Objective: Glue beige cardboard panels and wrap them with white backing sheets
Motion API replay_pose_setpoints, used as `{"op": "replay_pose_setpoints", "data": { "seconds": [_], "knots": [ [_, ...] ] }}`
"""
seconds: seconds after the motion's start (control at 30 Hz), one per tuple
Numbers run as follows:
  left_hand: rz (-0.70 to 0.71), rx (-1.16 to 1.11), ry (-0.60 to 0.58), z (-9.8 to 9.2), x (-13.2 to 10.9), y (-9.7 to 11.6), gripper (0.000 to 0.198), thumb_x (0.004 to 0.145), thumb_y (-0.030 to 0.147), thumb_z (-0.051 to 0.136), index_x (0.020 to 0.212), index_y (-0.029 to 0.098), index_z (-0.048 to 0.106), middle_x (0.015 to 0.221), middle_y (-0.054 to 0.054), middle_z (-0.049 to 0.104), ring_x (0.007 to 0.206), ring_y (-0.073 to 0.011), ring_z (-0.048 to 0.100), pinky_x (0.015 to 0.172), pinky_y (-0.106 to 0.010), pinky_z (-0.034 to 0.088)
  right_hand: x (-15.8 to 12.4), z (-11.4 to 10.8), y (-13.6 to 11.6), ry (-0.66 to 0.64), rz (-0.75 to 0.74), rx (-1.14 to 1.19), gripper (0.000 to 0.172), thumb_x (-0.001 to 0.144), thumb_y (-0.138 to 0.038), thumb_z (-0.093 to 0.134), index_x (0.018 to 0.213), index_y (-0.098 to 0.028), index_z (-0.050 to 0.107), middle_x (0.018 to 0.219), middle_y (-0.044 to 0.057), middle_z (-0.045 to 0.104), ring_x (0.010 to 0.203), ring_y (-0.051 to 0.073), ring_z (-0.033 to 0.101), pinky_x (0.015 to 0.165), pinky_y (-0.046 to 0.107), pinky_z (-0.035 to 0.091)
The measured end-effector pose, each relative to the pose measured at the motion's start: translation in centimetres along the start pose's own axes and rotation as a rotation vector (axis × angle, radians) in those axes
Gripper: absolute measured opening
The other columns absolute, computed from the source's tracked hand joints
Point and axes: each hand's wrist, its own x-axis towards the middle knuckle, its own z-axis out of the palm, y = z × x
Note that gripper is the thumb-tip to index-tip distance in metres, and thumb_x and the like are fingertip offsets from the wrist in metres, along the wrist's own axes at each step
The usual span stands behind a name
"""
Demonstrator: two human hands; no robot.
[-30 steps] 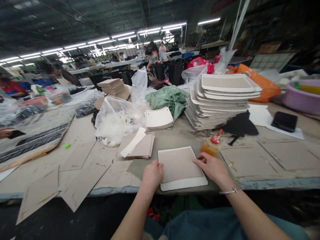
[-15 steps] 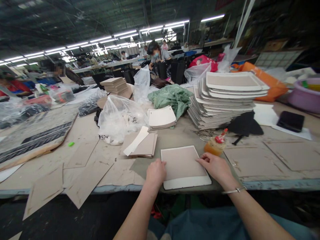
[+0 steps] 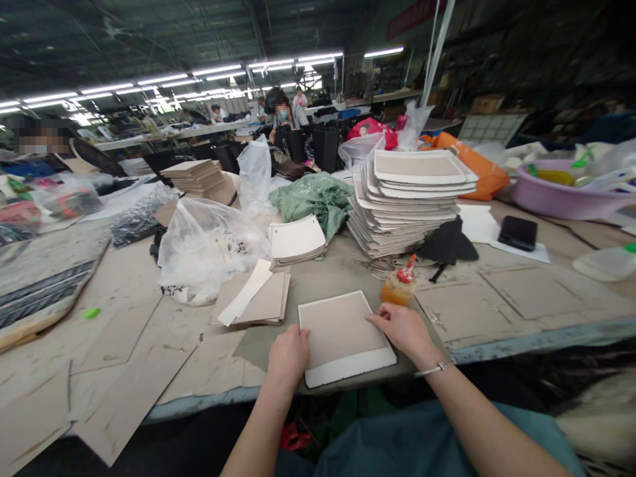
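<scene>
In front of me a beige panel with white borders (image 3: 342,329) lies flat at the table's near edge, its wide white strip towards me. My left hand (image 3: 288,358) is closed on the panel's left edge, thumb on top. At the right edge, my right hand (image 3: 403,330) pinches the panel between thumb and fingers. Just beyond that hand stands a glue bottle with amber liquid and a red cap (image 3: 399,285). To the left are stacked beige boards (image 3: 271,301) with white strips (image 3: 247,291) across them.
A tall stack of white-edged panels (image 3: 407,205) rises behind the bottle. Near it lie scissors (image 3: 376,267) and a black phone (image 3: 517,232). Clear plastic bags (image 3: 209,252), a green bag (image 3: 313,202) and a purple basin (image 3: 551,192) occupy the table. Co-workers sit farther back.
My view has turned to the right, so the table's things appear farther left. Both hands keep their hold on the panel's sides, with little other visible change.
</scene>
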Motion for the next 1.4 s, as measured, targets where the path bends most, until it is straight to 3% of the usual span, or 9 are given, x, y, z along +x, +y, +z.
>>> {"op": "replay_pose_setpoints", "data": {
  "seconds": [0.5,0.93,1.4],
  "knots": [
    [-0.058,-0.01,-0.015,-0.19,-0.2,0.37,0.03,0.09,0.037,0.038,0.088,0.015,0.058,0.086,-0.014,0.068,0.085,-0.0254,0.065,0.073,-0.033,0.045,0.11,0.42,0.52,-0.026,-0.018,-0.057,0.036,0.08,-0.056,0.051,0.067,-0.023,0.06,0.061,-0.001,0.06,0.055,0.015,0.053,0.05,0.025,0.029],
    [-0.013,0.069,-0.043,-0.44,-0.29,0.54,0.031,0.093,0.037,0.032,0.093,0.016,0.056,0.086,-0.013,0.068,0.084,-0.0253,0.065,0.072,-0.034,0.045,-0.01,0.34,0.11,0.009,0.004,-0.045,0.03,0.079,-0.05,0.055,0.067,-0.023,0.061,0.063,-0.001,0.061,0.056,0.013,0.052,0.049,0.025,0.026],
    [0.01,0.183,0.018,-0.72,-0.94,0.96,0.03,0.093,0.038,0.032,0.093,0.016,0.054,0.082,-0.011,0.067,0.077,-0.0262,0.065,0.065,-0.034,0.045,-0.17,0.17,-0.17,0.004,0.006,-0.071,0.031,0.08,-0.051,0.054,0.067,-0.023,0.059,0.062,-0.002,0.061,0.057,0.014,0.051,0.049,0.024,0.026]
  ]
}}
